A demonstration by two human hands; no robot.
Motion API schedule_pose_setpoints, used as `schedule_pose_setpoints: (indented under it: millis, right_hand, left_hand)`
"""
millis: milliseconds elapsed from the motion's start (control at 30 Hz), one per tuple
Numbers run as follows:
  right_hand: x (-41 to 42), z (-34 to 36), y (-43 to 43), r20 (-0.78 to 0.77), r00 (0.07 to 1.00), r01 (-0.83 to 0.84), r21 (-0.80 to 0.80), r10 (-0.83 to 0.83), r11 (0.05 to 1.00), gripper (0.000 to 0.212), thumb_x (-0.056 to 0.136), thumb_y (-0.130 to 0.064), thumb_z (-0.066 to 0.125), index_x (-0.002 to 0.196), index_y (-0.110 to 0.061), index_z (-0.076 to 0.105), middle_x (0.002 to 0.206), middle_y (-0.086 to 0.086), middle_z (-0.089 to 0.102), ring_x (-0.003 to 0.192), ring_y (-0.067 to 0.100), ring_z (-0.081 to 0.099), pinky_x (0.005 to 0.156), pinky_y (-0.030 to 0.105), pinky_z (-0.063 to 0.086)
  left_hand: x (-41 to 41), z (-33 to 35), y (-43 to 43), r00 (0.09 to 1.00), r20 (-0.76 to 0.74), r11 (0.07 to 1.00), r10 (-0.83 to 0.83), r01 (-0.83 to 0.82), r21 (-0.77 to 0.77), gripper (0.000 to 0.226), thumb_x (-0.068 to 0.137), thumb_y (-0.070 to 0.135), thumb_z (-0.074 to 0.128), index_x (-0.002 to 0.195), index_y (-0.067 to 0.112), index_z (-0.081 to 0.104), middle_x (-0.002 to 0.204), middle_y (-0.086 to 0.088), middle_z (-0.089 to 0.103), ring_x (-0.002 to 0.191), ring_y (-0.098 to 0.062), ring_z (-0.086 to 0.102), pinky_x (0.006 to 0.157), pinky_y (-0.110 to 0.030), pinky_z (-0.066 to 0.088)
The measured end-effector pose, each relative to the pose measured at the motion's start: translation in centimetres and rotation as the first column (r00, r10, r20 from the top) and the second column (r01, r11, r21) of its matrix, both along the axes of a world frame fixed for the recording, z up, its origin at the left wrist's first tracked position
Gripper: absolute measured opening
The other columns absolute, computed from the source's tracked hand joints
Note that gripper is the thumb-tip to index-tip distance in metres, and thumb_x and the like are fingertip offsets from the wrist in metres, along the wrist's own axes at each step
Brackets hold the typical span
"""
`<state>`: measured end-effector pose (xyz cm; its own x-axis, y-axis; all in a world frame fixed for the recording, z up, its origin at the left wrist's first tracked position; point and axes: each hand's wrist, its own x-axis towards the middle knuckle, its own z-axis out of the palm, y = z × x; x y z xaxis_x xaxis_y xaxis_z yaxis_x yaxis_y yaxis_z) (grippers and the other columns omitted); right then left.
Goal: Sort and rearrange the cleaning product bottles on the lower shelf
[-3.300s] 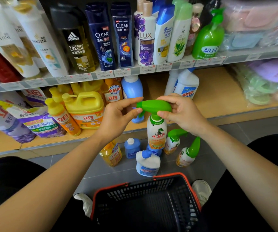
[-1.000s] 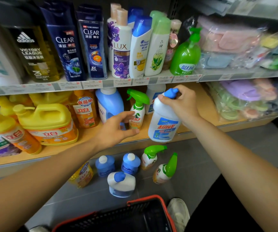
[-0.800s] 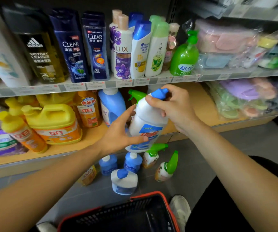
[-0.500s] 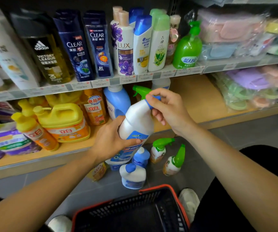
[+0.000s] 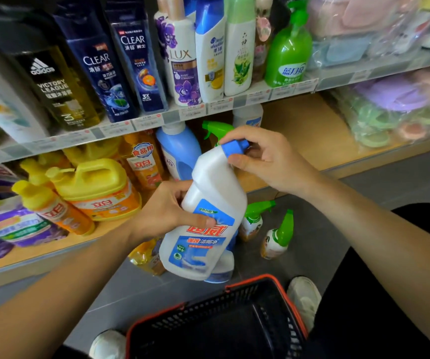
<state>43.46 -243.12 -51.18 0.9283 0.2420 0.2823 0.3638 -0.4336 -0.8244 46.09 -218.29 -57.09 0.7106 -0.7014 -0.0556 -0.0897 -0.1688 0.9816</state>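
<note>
A white toilet-cleaner bottle [image 5: 208, 203] with a blue cap and blue label is held tilted in front of the lower shelf [image 5: 312, 141]. My left hand [image 5: 167, 211] grips its body from the left. My right hand [image 5: 265, 159] pinches the neck and blue cap. On the shelf behind it stand a green trigger spray bottle [image 5: 215, 129], a blue detergent bottle [image 5: 177, 149] and another white bottle [image 5: 247, 115]. Two green-topped spray bottles [image 5: 254, 218] [image 5: 277, 237] stand on the floor; more bottles there are mostly hidden behind the held one.
Yellow detergent jug [image 5: 97, 187], orange bottles [image 5: 144, 161] and purple refill pouches [image 5: 14, 226] fill the lower shelf's left. Shampoo bottles [image 5: 131, 60] line the upper shelf. Bagged goods [image 5: 395, 104] lie at right. A red-rimmed black basket [image 5: 219, 325] sits at my feet.
The white bottle came away from the shelf toward me and lower. My left hand took hold of its body while my right stayed at the cap. The view dipped slightly.
</note>
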Motion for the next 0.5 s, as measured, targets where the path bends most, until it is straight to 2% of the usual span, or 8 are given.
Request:
schedule_pose_setpoints:
  millis: [67,100,167,233,400,500]
  right_hand:
    - [0.0,0.1,-0.3,-0.001,0.999,0.033,-0.037,-0.033,0.999,0.023,0.094,-0.015,0.066,0.117,-0.017,0.065,0.111,0.005,0.067,0.094,0.037,0.063,0.084,0.055,0.053]
    - [0.0,0.0,-0.4,-0.007,0.999,0.044,-0.061,-0.044,0.997,0.022,0.095,-0.018,0.064,0.117,-0.017,0.065,0.106,0.002,0.067,0.087,0.036,0.063,0.079,0.054,0.053]
    - [0.0,-0.2,-0.5,-0.026,0.998,0.059,-0.1,-0.061,0.993,0.021,0.096,-0.023,0.059,0.115,-0.017,0.064,0.089,-0.017,0.064,0.07,0.016,0.058,0.067,0.043,0.048]
    - [0.1,-0.4,-0.6,-0.065,0.996,0.059,-0.085,-0.064,0.995,0.016,0.099,-0.024,0.057,0.113,-0.02,0.063,0.075,-0.025,0.06,0.064,0.007,0.053,0.062,0.038,0.045]
    - [0.4,-0.3,0.1,-0.213,0.977,0.027,0.159,0.008,0.987,0.016,0.097,-0.024,0.057,0.107,-0.014,0.064,0.066,-0.006,0.059,0.057,0.019,0.051,0.049,0.03,0.043]
    - [0.5,-0.5,0.5,-0.291,0.955,0.027,0.283,0.059,0.959,0.018,0.096,-0.024,0.059,0.106,-0.011,0.065,0.062,-0.003,0.062,0.051,0.015,0.053,0.045,0.025,0.043]
  left_hand:
    - [-0.2,0.1,-0.2,1.0,0.002,1.0,0.005,-0.005,0.012,0.039,0.072,0.017,0.091,0.107,0.025,0.076,0.104,-0.005,0.079,0.09,-0.029,0.077,0.07,-0.038,0.064]
    - [-0.3,0.1,-0.4,1.0,0.017,0.999,0.023,-0.024,0.024,0.039,0.071,0.018,0.092,0.105,0.027,0.076,0.103,-0.003,0.079,0.089,-0.027,0.078,0.07,-0.038,0.064]
    - [-0.6,0.1,-0.6,0.994,0.086,0.996,0.069,-0.073,0.052,0.039,0.068,0.022,0.094,0.102,0.029,0.076,0.099,0.001,0.08,0.085,-0.023,0.078,0.069,-0.038,0.065]
    - [-0.9,0.1,-0.8,0.977,0.184,0.988,0.112,-0.129,0.083,0.039,0.066,0.029,0.095,0.1,0.029,0.075,0.097,0.005,0.08,0.083,-0.018,0.078,0.068,-0.039,0.065]
    - [-1.7,0.5,-0.1,0.874,0.442,0.927,0.204,-0.317,0.199,0.052,0.06,0.058,0.088,0.101,0.03,0.073,0.094,0.011,0.078,0.082,-0.008,0.075,0.07,-0.042,0.062]
    - [-1.9,0.7,0.6,0.795,0.565,0.882,0.219,-0.408,0.233,0.059,0.06,0.066,0.081,0.107,0.031,0.072,0.094,0.011,0.077,0.082,-0.008,0.072,0.068,-0.042,0.06]
